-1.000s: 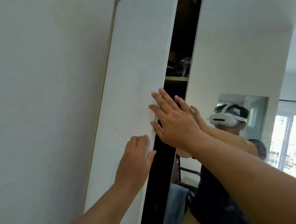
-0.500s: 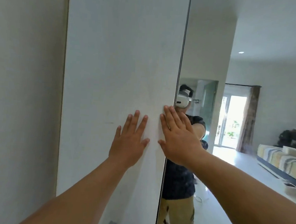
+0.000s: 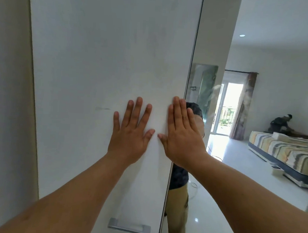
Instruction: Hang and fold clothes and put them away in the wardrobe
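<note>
The white wardrobe door [image 3: 102,62] fills the middle of the view and stands flush with no gap showing. My left hand [image 3: 130,133] presses flat on it with fingers spread and straight. My right hand [image 3: 182,134] presses flat beside it, across the door's right edge and partly over the mirrored door [image 3: 213,48]. A silver handle [image 3: 129,226] sits low on the white door. No clothes are visible.
A plain wall [image 3: 7,89] lies to the left. The mirrored door reflects the room behind me: a striped bed [image 3: 284,151], a curtain [image 3: 244,107] by a bright glass door, a glossy white floor, and a person crouched near the bed's far end.
The wardrobe door went from ajar, with dark shelves showing, to flush. Both hands moved from its edge to lie flat on its face, and the view has dropped so the handle shows.
</note>
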